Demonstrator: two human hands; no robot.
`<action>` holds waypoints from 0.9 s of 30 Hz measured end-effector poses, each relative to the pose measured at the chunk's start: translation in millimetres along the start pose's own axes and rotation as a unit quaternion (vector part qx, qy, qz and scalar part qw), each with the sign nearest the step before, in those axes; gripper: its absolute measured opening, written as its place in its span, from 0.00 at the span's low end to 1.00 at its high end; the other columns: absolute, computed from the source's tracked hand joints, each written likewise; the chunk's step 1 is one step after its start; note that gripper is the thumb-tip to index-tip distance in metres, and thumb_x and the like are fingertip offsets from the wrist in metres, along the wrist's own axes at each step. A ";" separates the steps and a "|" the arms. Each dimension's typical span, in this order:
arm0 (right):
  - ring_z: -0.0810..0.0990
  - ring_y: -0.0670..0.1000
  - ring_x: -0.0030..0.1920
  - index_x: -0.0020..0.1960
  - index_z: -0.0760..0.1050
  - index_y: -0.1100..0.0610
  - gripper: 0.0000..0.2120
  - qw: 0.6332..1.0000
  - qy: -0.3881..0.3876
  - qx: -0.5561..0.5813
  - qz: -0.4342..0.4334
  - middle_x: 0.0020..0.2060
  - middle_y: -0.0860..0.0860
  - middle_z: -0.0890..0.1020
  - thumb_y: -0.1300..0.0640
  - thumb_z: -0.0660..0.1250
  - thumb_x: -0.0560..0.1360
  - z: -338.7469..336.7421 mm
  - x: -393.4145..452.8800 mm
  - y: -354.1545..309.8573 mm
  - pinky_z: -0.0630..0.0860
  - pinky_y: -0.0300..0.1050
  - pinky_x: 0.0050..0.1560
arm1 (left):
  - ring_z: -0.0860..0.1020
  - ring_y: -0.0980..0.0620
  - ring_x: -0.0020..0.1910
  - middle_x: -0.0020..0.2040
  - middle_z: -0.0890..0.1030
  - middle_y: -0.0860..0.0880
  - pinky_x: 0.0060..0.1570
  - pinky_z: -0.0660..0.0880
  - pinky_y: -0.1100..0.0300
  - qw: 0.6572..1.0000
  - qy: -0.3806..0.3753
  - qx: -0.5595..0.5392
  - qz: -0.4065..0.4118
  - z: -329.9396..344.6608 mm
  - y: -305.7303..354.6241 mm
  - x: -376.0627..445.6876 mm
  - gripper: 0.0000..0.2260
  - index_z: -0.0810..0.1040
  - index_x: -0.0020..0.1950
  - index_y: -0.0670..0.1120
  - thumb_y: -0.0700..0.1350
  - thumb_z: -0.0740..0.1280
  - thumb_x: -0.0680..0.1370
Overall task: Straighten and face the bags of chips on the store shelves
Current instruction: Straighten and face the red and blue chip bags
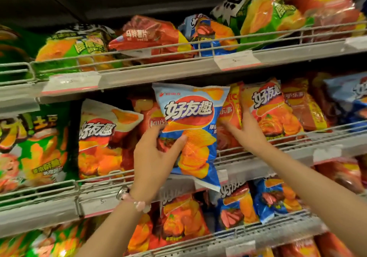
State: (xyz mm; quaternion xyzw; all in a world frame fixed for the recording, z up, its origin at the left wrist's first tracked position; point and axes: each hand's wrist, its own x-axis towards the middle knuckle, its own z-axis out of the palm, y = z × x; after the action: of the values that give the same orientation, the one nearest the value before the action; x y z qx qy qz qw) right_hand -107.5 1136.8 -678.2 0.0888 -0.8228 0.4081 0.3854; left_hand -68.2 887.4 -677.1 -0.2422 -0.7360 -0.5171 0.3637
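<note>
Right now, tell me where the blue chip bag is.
In the head view, the blue chip bag is centre frame, held by the left hand in front of the middle shelf's wire rail, with the right hand just beside it.

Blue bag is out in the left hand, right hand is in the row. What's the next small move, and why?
Probably slide the blue chip bag upright into the gap the right hand holds open beside the orange bag. The left hand holds it in front of the wire rail, not yet shelved.
</note>
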 end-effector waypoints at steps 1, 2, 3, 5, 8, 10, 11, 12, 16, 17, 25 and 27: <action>0.66 0.54 0.70 0.76 0.51 0.60 0.40 0.999 0.032 -0.012 -0.001 0.71 0.57 0.65 0.42 0.65 0.74 -0.9 -4.6 -6.0 0.62 0.45 0.70 | 0.81 0.55 0.49 0.48 0.83 0.56 0.50 0.77 0.47 1.000 0.003 0.002 0.006 0.0 -0.3 -0.7 0.16 0.79 0.53 0.53 0.59 0.72 0.69; 0.63 0.52 0.71 0.76 0.52 0.61 0.39 0.997 0.077 -0.017 -0.007 0.72 0.56 0.64 0.39 0.62 0.75 -1.4 -11.1 -13.9 0.59 0.42 0.71 | 0.80 0.55 0.49 0.48 0.82 0.56 0.50 0.77 0.47 1.000 0.007 0.002 0.010 -0.4 -0.9 -1.1 0.15 0.78 0.52 0.55 0.59 0.71 0.69; 0.62 0.48 0.71 0.75 0.54 0.61 0.38 0.993 0.120 -0.005 -0.022 0.71 0.53 0.64 0.38 0.60 0.76 -1.8 -19.1 -23.2 0.57 0.37 0.71 | 0.80 0.55 0.49 0.48 0.82 0.57 0.50 0.77 0.47 1.000 0.010 0.001 0.015 -0.8 -1.5 -2.0 0.14 0.77 0.51 0.58 0.60 0.71 0.69; 0.63 0.41 0.68 0.74 0.58 0.52 0.36 0.988 0.127 0.080 -0.045 0.69 0.46 0.65 0.35 0.58 0.73 0.8 -36.7 -43.4 0.59 0.34 0.69 | 0.79 0.57 0.50 0.47 0.80 0.60 0.50 0.77 0.48 1.000 0.016 0.001 0.025 -0.7 -0.6 -5.1 0.11 0.75 0.49 0.61 0.59 0.71 0.70; 0.69 0.40 0.67 0.69 0.57 0.34 0.39 0.972 -0.008 0.235 0.024 0.67 0.38 0.68 0.30 0.69 0.62 13.0 -57.3 -76.8 0.71 0.44 0.65 | 0.77 0.57 0.50 0.46 0.76 0.64 0.50 0.76 0.51 0.998 0.031 0.025 0.047 -0.5 3.2 -10.1 0.12 0.71 0.48 0.63 0.59 0.71 0.70; 0.70 0.42 0.67 0.74 0.53 0.38 0.53 0.960 -0.053 0.266 0.066 0.68 0.38 0.69 0.32 0.75 0.55 21.5 -61.0 -87.6 0.72 0.46 0.64 | 0.77 0.55 0.50 0.46 0.75 0.63 0.50 0.76 0.52 0.997 0.033 0.037 0.061 -0.5 7.5 -14.1 0.14 0.70 0.51 0.60 0.59 0.71 0.70; 0.71 0.42 0.66 0.76 0.50 0.41 0.58 0.960 -0.056 0.264 0.078 0.67 0.39 0.70 0.35 0.76 0.53 23.8 -61.9 -91.6 0.72 0.44 0.63 | 0.77 0.54 0.50 0.46 0.75 0.61 0.50 0.75 0.53 0.997 0.031 0.041 0.064 -1.1 8.4 -15.8 0.15 0.71 0.52 0.58 0.59 0.70 0.70; 0.73 0.40 0.64 0.77 0.49 0.44 0.59 0.960 -0.050 0.261 0.084 0.66 0.39 0.71 0.38 0.76 0.53 25.6 -62.1 -94.2 0.74 0.41 0.60 | 0.77 0.54 0.50 0.47 0.76 0.57 0.50 0.75 0.54 0.997 0.024 0.045 0.065 -2.2 9.0 -16.6 0.15 0.73 0.52 0.55 0.59 0.71 0.70; 0.76 0.37 0.56 0.75 0.55 0.44 0.47 0.958 -0.002 0.270 0.097 0.61 0.43 0.75 0.55 0.77 0.63 31.0 -61.7 -94.7 0.77 0.31 0.46 | 0.74 0.60 0.53 0.50 0.74 0.59 0.53 0.72 0.62 0.995 -0.057 0.043 0.062 -18.0 7.4 -18.7 0.17 0.73 0.57 0.55 0.54 0.73 0.71; 0.77 0.42 0.57 0.74 0.56 0.45 0.46 0.955 0.008 0.279 0.100 0.62 0.47 0.76 0.57 0.76 0.64 30.8 -61.9 -93.9 0.78 0.36 0.49 | 0.73 0.63 0.54 0.52 0.73 0.62 0.54 0.71 0.67 0.994 -0.086 0.034 0.064 -24.7 5.3 -19.8 0.20 0.72 0.59 0.57 0.55 0.73 0.70; 0.80 0.40 0.51 0.71 0.59 0.42 0.45 0.950 0.028 0.300 0.087 0.57 0.45 0.78 0.54 0.75 0.59 22.3 -67.9 -99.0 0.78 0.32 0.39 | 0.66 0.46 0.66 0.65 0.69 0.44 0.64 0.65 0.54 0.962 0.098 0.253 0.014 -116.2 -38.6 5.6 0.39 0.66 0.70 0.45 0.61 0.73 0.66; 0.79 0.43 0.55 0.71 0.59 0.41 0.45 0.951 0.027 0.294 0.091 0.59 0.46 0.78 0.53 0.75 0.59 20.7 -67.2 -99.5 0.79 0.34 0.42 | 0.57 0.41 0.72 0.72 0.59 0.39 0.69 0.60 0.45 0.948 0.075 0.303 -0.056 -126.2 -53.1 11.1 0.49 0.56 0.76 0.46 0.61 0.76 0.64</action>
State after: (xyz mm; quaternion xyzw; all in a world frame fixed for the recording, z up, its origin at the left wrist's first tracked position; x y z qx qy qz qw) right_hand -27.1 1045.4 -673.3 0.1123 -0.6599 0.6677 0.3257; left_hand -78.1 750.5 -674.1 -0.0390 -0.8411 -0.3057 0.4444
